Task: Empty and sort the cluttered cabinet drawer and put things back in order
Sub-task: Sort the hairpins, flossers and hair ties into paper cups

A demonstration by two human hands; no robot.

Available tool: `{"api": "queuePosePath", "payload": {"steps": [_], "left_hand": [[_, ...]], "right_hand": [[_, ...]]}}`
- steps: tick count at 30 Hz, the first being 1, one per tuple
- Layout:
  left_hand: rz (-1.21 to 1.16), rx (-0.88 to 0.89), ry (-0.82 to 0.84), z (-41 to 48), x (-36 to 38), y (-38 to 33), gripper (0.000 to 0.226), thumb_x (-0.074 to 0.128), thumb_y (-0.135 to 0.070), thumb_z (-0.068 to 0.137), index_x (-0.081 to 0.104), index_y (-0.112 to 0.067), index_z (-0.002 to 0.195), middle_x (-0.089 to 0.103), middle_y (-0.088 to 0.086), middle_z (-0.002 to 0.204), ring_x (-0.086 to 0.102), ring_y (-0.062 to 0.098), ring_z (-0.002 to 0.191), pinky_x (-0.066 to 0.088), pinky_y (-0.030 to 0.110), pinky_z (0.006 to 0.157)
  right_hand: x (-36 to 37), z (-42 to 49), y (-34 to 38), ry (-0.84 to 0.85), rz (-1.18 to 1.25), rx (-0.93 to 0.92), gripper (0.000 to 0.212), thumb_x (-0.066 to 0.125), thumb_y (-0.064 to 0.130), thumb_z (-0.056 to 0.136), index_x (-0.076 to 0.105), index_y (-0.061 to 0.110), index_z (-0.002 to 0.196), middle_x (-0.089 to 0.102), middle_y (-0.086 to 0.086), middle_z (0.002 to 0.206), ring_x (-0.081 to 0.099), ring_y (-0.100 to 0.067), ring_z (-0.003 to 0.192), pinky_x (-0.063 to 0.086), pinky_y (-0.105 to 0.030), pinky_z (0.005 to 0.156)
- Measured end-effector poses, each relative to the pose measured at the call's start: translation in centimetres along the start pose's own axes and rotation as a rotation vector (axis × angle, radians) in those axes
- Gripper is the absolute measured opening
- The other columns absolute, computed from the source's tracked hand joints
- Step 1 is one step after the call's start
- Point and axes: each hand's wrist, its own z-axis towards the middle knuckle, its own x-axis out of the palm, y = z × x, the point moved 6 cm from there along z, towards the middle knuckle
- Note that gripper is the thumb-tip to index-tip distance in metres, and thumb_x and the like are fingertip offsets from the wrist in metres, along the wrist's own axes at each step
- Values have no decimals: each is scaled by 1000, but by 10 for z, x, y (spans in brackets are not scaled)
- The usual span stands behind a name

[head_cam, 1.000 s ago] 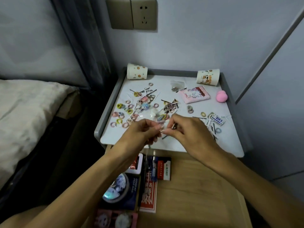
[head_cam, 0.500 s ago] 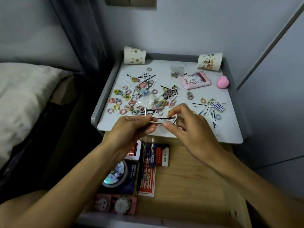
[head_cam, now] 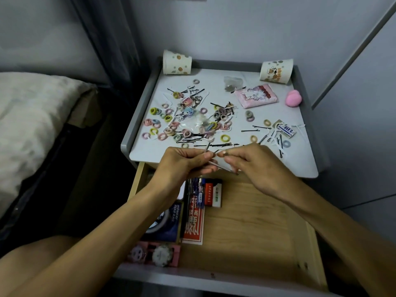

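Observation:
My left hand (head_cam: 184, 161) and my right hand (head_cam: 255, 166) meet over the front edge of the grey cabinet top (head_cam: 145, 155). Between thumb and fingers, each pinches thin hairpins (head_cam: 216, 163) held across the gap. Behind them lie several small coloured hair ties (head_cam: 167, 125), loose black hairpins (head_cam: 249, 130) and character charms (head_cam: 188, 106). Below my hands the wooden drawer (head_cam: 246, 228) stands pulled out, with a red packet (head_cam: 192, 226), pens (head_cam: 198, 191), a small red box (head_cam: 212, 192), a dark box (head_cam: 165, 221) and a pink watch box (head_cam: 156, 252) along its left side.
Two paper cups (head_cam: 176, 63) (head_cam: 276, 70) lie at the back corners. A pink tissue pack (head_cam: 256, 96), a pink sponge (head_cam: 293, 99) and a small blue-white packet (head_cam: 286, 130) sit on the right. A bed (head_cam: 32, 116) is at left, the wall close behind.
Both hands have drawn back toward the cabinet's front edge while still pinching the pins. The view has tilted down, showing more of the open drawer.

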Motion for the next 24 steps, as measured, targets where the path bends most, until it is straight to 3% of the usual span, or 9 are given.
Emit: {"api": "queuePosePath", "payload": {"steps": [1,2,5,9,13,15,18,21,24], "left_hand": [[2,-2,8,0,2,2,15,64,-3,88,73,6,97,74,23,89,72,19,72,60,22,73],[1,-6,17,0,4,4,17,64,-2,88,72,8,99,74,24,90,72,19,73,60,21,73],[21,-22,28,-1,9,8,18,63,0,89,71,11,101,74,24,90,72,18,72,59,19,71],[-37,-47,26,-3,13,12,19,61,3,89,70,11,104,74,22,93,73,19,73,60,20,69],[-121,-91,43,-3,15,14,14,62,2,88,70,9,98,74,22,88,73,20,71,60,19,68],[-125,-103,42,-3,16,15,14,62,1,88,70,9,97,73,21,85,72,19,69,59,18,66],[-167,-105,22,-3,14,15,18,63,0,88,68,12,100,72,23,84,72,19,66,59,18,65],[-220,-109,-15,-2,9,14,21,64,-1,87,68,11,102,72,22,82,72,18,64,59,17,62],[-228,-107,-41,-1,6,15,19,66,-3,86,68,10,100,71,17,74,70,14,59,57,15,59]], "right_hand": [[4,-1,1,51,-6,5,21,54,20,100,72,25,108,63,13,65,57,5,71,43,-23,74],[7,-2,0,71,-17,19,34,51,18,101,59,26,133,69,13,77,60,5,83,44,-19,83],[-1,-5,-1,-49,-121,-9,53,53,18,100,37,27,150,74,8,90,62,1,92,43,-11,77],[-6,-8,9,-145,-218,-115,53,60,29,96,44,25,146,75,-4,95,67,-17,92,50,-31,80],[5,-14,15,-84,-239,-168,58,60,33,95,39,26,148,73,1,86,65,-9,78,51,-30,76],[7,-14,8,-75,-142,-118,56,63,32,93,44,27,145,71,9,78,62,2,70,48,-20,75],[5,-13,-4,-103,47,25,35,67,29,91,63,23,125,68,14,69,66,2,63,46,-9,66],[4,-13,-12,-133,340,172,6,67,18,91,65,12,92,73,-3,71,67,-13,55,49,-20,53],[9,-17,-17,-84,638,303,5,66,13,92,64,8,90,73,-11,74,67,-19,56,52,-26,52]]}}
